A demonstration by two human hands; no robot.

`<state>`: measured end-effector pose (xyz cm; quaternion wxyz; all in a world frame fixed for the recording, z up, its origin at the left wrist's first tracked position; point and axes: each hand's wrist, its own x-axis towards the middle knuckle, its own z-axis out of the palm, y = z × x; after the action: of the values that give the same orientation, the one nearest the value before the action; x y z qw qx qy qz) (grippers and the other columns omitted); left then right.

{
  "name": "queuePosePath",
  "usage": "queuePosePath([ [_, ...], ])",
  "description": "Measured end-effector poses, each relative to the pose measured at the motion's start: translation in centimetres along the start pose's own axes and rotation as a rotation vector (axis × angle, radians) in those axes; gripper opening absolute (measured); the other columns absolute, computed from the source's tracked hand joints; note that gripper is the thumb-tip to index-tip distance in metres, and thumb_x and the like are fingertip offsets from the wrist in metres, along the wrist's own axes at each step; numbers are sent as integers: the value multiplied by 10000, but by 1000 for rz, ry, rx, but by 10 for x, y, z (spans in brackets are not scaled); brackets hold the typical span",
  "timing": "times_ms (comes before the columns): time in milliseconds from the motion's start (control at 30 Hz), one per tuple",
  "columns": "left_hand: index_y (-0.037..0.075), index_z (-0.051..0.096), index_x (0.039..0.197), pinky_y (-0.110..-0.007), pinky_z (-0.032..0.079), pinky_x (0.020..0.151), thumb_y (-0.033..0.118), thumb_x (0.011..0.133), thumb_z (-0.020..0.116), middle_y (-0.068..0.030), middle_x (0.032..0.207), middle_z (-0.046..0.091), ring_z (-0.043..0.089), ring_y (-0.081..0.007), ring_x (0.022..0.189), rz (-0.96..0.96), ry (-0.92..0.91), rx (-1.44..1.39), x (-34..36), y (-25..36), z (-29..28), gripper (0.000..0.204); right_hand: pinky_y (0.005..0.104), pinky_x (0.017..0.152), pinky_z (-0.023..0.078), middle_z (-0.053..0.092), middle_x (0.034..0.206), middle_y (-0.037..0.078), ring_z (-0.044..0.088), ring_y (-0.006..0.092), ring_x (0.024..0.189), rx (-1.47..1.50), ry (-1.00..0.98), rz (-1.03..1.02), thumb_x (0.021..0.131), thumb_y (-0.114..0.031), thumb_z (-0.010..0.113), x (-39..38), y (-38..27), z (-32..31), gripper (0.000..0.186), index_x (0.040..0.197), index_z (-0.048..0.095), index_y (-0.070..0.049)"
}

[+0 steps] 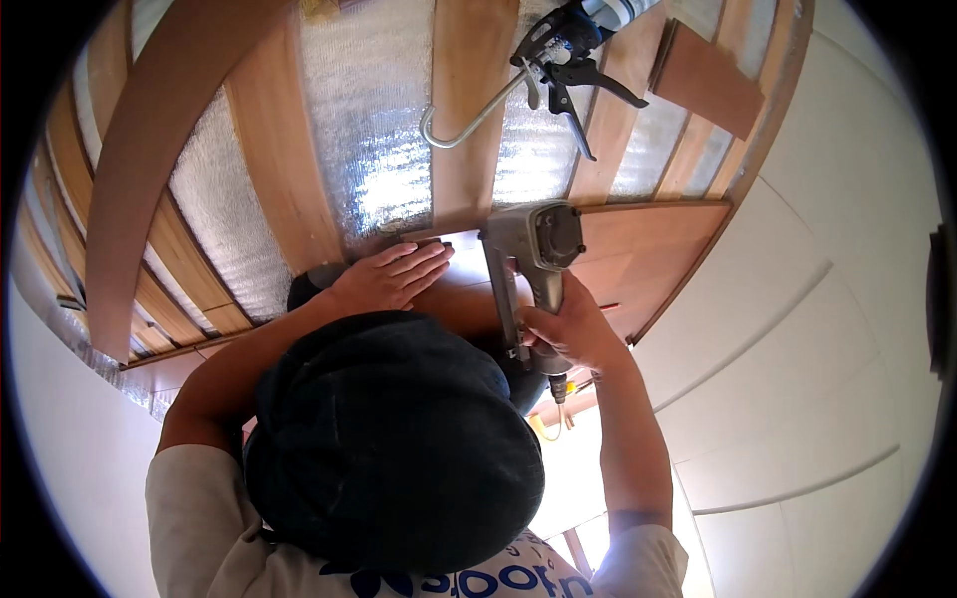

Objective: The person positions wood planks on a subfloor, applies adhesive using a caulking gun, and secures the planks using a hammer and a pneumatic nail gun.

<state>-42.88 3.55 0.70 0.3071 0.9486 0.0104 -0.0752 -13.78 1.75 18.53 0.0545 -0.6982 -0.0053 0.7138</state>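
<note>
Nearest to the camera is a dark cap (394, 444), and below it a light shirt (199, 508) with blue print. The right hand (573, 324) is closed around the handle of a nail gun (546, 239); its fingers are wrapped and it has firm hold of it. The nail gun stands just to the right of the middle of the view, with its rounded metal head turned up to the camera. From its lower end goes a thin yellowish hose (543, 431). Whether its nose touches the surface below, I cannot tell.

The left hand (401, 274) is open and flat, the fingers stretched, and it grips nothing; it rests near the far edge of a brown panel (653, 254), to the left of the nail gun.

Beyond this edge, silver foil (364, 110) shows between pale wooden battens (269, 149). Across them lies a caulking gun (568, 70) with black handle and hooked rod. To its right is a small brown board (706, 80), and far to the left a long brown strip (135, 189). At the right side stands a white wall (797, 299).
</note>
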Motion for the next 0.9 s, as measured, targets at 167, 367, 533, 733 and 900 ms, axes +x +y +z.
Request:
queuePosePath([
  [167, 99, 420, 1621, -468, 17, 1328, 550, 1101, 284, -59, 1718, 348, 235, -217, 1618, 40, 77, 172, 3, -8, 5, 701, 291, 671, 557, 657, 849, 74, 660, 146, 693, -7, 20, -7, 930, -59, 673, 1, -5, 5, 510, 1418, 527, -45],
  [367, 103, 378, 1634, -452, 27, 1328, 524, 1075, 394, -51, 1724, 324, 214, -204, 1619, 11, 81, 140, 2, -2, 6, 700, 294, 664, 547, 649, 795, 65, 659, 144, 678, 53, 132, -94, 879, -41, 643, -18, 15, 22, 494, 1366, 561, -42],
  [533, 97, 418, 1618, -461, 50, 1330, 516, 1098, 327, -65, 1710, 362, 250, -214, 1612, 21, 142, 188, 3, -4, 6, 675, 290, 663, 551, 664, 945, 83, 642, 143, 701, 301, 12, -138, 887, 34, 644, -12, 12, 23, 530, 1404, 535, -7],
  [733, 96, 306, 1666, -462, -12, 1319, 495, 1033, 531, -47, 1756, 250, 151, -200, 1634, 6, -15, 63, 0, -1, 0, 782, 284, 676, 532, 673, 897, 72, 634, 131, 704, 249, 43, -90, 876, 8, 612, -2, 17, 36, 559, 1432, 558, -17],
  [900, 100, 353, 1648, -463, 12, 1326, 483, 1051, 452, -55, 1739, 294, 188, -201, 1627, 15, 39, 106, 2, -4, 1, 717, 337, 663, 567, 664, 933, 106, 663, 168, 710, -33, -47, -37, 918, -86, 649, 4, -7, 30, 543, 1434, 483, -67],
])
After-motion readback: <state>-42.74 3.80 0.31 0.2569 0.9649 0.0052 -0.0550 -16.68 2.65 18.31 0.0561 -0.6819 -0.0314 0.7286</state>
